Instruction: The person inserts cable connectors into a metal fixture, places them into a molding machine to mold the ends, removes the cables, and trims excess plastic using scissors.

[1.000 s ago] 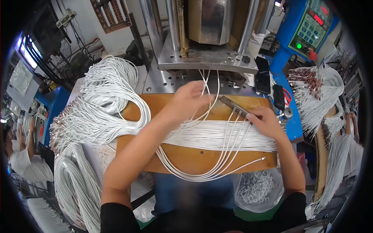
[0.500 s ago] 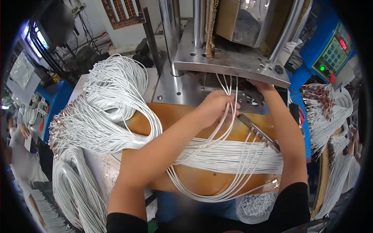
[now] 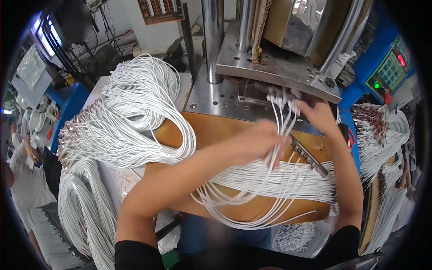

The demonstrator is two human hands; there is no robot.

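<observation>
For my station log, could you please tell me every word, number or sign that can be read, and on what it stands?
Glowing red display on green keypad panel: too blurred.
Panel keys: labels too small.
Rectangular orange-brown board: cut-off characters, too small.
Thin white cables: none legible.

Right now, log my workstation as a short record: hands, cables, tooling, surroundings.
Left hand: closed around several white cables, motion-blurred
Right hand: beside those cables' upper ends; contact unclear
Narrow metal bar: slanted over the brown board, cables reaching its near edge
Flat cable row: spread across the board
Press plate: steel, beyond the board
Control box: blue, green light lit
Left side: heaped white cable bundles
Below board: clear plastic bag of white scraps
</observation>
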